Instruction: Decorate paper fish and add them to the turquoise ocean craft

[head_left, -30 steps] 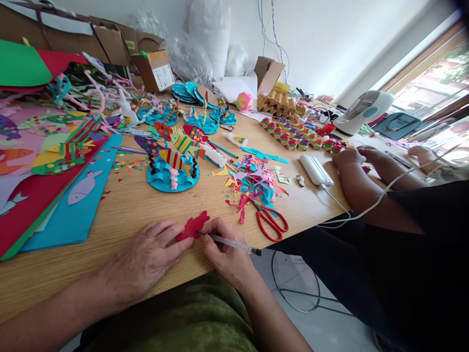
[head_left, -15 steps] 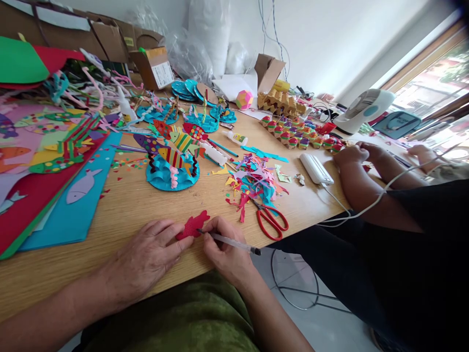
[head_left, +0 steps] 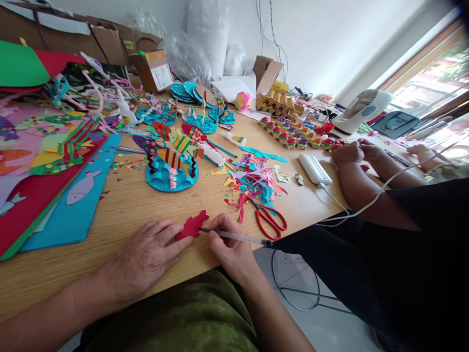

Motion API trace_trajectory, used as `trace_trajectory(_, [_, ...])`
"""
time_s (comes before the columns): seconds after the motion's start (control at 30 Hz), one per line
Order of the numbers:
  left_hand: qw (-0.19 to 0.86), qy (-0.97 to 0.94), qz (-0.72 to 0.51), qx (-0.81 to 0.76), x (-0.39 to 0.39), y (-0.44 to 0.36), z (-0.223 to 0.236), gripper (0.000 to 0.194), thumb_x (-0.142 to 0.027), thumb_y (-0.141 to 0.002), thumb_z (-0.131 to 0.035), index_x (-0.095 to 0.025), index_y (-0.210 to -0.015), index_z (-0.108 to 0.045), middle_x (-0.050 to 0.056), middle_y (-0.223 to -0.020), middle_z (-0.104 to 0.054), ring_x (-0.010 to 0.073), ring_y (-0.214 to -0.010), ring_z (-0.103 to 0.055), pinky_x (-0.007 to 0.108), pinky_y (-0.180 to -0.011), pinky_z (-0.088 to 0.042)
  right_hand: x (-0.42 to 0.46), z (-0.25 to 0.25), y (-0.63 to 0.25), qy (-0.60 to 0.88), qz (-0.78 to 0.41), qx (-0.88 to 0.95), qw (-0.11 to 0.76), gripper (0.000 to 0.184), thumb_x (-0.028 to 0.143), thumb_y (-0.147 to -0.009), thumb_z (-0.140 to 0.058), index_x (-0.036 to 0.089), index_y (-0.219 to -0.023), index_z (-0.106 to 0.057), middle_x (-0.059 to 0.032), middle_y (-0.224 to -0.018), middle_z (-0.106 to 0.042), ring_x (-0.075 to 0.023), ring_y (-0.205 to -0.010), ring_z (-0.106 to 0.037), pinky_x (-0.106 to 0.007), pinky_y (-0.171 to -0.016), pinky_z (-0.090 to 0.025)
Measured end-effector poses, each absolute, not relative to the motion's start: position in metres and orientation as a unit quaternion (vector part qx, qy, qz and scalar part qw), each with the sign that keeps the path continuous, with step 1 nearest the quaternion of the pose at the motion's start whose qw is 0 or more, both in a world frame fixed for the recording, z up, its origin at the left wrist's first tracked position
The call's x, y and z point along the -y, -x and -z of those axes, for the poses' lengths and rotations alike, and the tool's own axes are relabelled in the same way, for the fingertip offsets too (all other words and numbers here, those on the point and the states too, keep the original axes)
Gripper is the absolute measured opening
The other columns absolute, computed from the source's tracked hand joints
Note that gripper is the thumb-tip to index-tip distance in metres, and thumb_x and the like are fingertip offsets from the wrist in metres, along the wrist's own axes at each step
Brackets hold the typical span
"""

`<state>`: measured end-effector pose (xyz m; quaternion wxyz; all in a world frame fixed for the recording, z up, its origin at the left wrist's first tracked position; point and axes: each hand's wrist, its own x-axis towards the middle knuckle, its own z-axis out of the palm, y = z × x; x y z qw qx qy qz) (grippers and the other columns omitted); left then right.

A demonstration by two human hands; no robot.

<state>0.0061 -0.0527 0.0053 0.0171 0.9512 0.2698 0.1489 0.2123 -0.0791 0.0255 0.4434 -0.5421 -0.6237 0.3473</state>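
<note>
A small red paper fish (head_left: 192, 226) lies on the wooden table in front of me. My left hand (head_left: 156, 249) holds its left end down, thumb and forefinger closed against the edge. Between the fingertips of my right hand (head_left: 229, 244) is a slim pen (head_left: 245, 237) with a clear barrel. Its dark tip touches or hovers just over the fish's right part; I cannot tell which. Fine dark marks show faintly on the red paper. Red-handled scissors (head_left: 270, 221) lie right of my right hand, beside a heap of coloured paper scraps (head_left: 256, 178).
A blue stand with striped and dotted paper fish (head_left: 172, 176) is ahead. Coloured paper sheets (head_left: 69, 220) are stacked left. Glue bottles (head_left: 234, 139), painted egg-carton cups (head_left: 289, 132) and a white power bank (head_left: 315, 168) lie beyond. Another person's hands (head_left: 348, 151) work at right.
The pen has tilted lower, its back end shifting right and up, and my right hand has moved slightly right. My left hand and the fish stay nearly still.
</note>
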Motion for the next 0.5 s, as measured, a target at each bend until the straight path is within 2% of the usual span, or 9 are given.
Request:
trace_trajectory(0.23, [0.011,-0.950,-0.152,-0.272,0.052,-0.007,-0.005,0.035,-0.018,-0.094,-0.037,-0.027,-0.123,-0.053,0.006,-0.114,-0.055,0.0241,-0.105,-0.046,0.042,-0.090,-0.041,0.078,-0.027,-0.215,0.545,-0.312,0.663,0.408,0.010,0.011,-0.071,-0.047,0.019,-0.072,-0.051,0.0051,-0.059,-0.049,-0.0088,-0.051,-0.042,-0.020,-0.049,-0.031])
trace_trajectory(0.5, [-0.008,-0.950,-0.160,-0.268,0.050,-0.010,-0.006,0.035,-0.020,-0.092,-0.039,-0.026,-0.124,-0.052,0.005,-0.112,-0.056,0.0233,-0.102,-0.047,0.040,-0.088,-0.042,0.076,-0.019,-0.214,0.538,-0.306,0.671,0.408,0.010,0.012,-0.072,-0.048,0.019,-0.073,-0.053,0.0033,-0.063,-0.055,-0.0098,-0.055,-0.046,-0.020,-0.051,-0.035])
